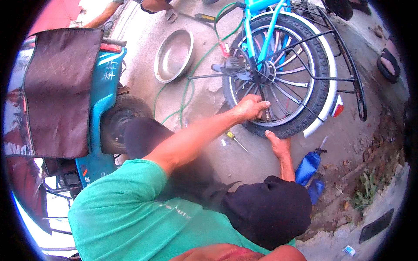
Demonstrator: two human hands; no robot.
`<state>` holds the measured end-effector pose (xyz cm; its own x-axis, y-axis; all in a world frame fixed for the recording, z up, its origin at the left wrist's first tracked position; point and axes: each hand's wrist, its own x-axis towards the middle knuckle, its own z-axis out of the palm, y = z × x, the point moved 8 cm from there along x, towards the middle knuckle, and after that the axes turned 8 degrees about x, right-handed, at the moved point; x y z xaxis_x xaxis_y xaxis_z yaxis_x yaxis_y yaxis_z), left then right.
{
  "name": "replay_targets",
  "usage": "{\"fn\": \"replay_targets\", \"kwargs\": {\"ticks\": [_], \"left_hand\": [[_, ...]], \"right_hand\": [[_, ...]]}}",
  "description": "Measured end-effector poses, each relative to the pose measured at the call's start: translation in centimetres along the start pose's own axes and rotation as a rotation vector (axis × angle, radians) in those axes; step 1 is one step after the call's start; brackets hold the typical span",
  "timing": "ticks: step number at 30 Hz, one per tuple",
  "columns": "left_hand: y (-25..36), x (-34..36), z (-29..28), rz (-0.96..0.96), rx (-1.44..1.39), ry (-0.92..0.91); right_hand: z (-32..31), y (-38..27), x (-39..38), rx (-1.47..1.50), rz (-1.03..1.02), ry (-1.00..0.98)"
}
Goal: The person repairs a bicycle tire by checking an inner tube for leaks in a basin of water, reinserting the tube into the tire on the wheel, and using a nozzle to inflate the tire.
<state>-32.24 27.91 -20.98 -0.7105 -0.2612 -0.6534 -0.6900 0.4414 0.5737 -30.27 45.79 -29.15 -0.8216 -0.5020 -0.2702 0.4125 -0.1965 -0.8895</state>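
A bicycle wheel (291,93) with a black knobbly tyre (321,65) stands in front of me, fixed to a light blue frame (249,32). My left hand (251,107) is closed at the lower spokes, thumb stretched to the right. Beside it a thin dark rod (261,89) runs up toward the hub; I cannot make out what the fingers hold. My right hand (280,145) grips the tyre's bottom edge, its thumb against the rubber and its other fingers partly hidden. Below the wheel lies a screwdriver (236,141) with a yellow handle.
A metal basin (174,56) and a green hose (185,98) lie left of the wheel. Further left is a blue-green vehicle (104,95) with a brown cover. A black rack (359,93) juts out to the right. Blue cloth or plastic (307,167) lies near my right knee (270,209).
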Motion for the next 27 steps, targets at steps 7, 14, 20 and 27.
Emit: {"fn": "replay_targets", "kwargs": {"ticks": [7, 14, 20, 27], "left_hand": [[1.1, -0.2, -0.2, 0.054, 0.059, -0.211], [0.5, 0.2, -0.2, 0.124, 0.105, -0.254], [1.1, 0.0, -0.6, 0.115, 0.128, -0.245], [1.4, -0.1, -0.7, 0.122, 0.161, -0.294]], "right_hand": [[0.1, -0.9, 0.0, 0.016, -0.058, -0.050], [0.9, -1.8, -0.3, 0.065, -0.029, -0.022], [0.9, -1.1, -0.1, 0.179, -0.020, 0.003], [0.6, -1.4, 0.0, 0.152, -0.047, 0.042]]}}
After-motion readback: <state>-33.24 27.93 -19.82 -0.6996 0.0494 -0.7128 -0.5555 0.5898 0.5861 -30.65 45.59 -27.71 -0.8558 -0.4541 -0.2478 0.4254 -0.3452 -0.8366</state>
